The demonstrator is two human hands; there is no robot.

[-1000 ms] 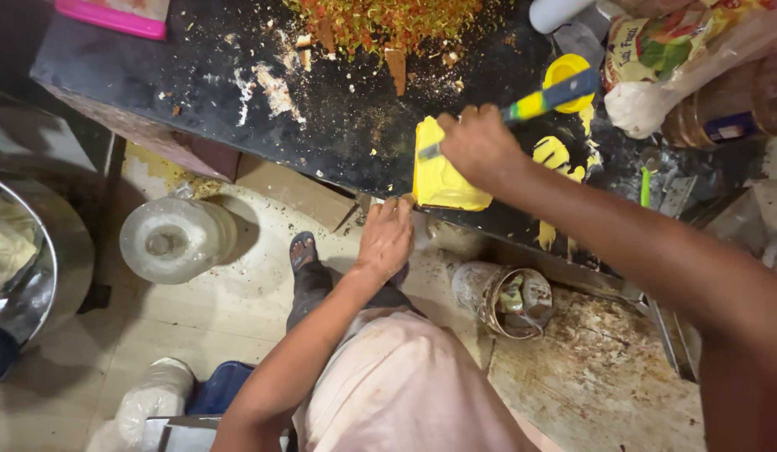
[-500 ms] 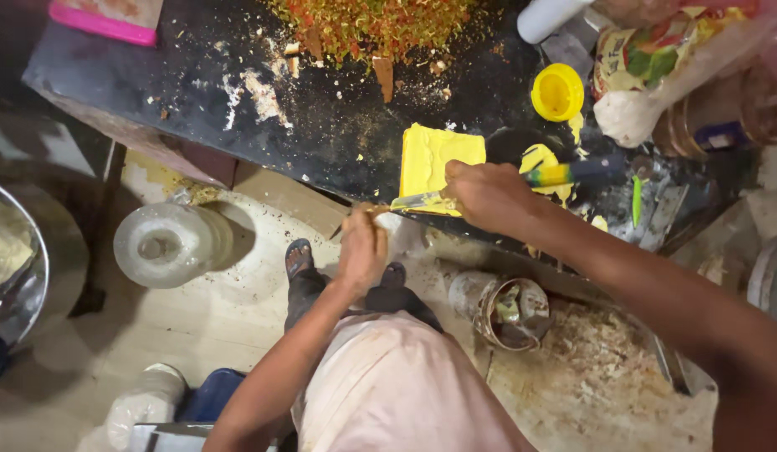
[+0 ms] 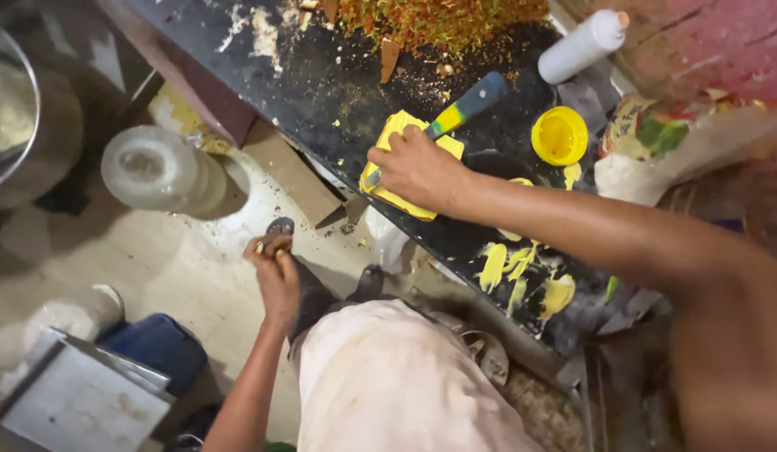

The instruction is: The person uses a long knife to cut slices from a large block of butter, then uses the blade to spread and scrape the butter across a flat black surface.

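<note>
Your right hand (image 3: 417,167) is clenched round a knife (image 3: 455,113) with a green, yellow and blue handle. The handle sticks up and away from the fist, and the blade end lies low against a yellow block (image 3: 405,163) at the near edge of the dark table (image 3: 321,75). The block sits right at that edge, partly under your fist, so you cannot see how far the blade goes into it.

Your left hand (image 3: 275,272) hangs below the table, over the floor (image 3: 179,259), fingers curled loosely; whether it grasps anything you cannot tell.

On the table, just right of the block, stands a round yellow lid (image 3: 559,136), open side up. Beyond it a white plastic bottle (image 3: 582,43) lies tilted, with a small orange tip. To the right rests a bulging bag (image 3: 681,146) — pale, with a leafy green and red print near its top. Yellow smears (image 3: 514,268) streak the table nearer you, and a heap of reddish-green shredded stuff (image 3: 438,18) lies at the far edge.

On the floor to your left stands a clear round jar (image 3: 158,172), seen from above — beside it, at the picture's edge, a large steel vessel (image 3: 24,125). Nearer you are a blue container (image 3: 158,347) and a grey metal box (image 3: 79,402).
</note>
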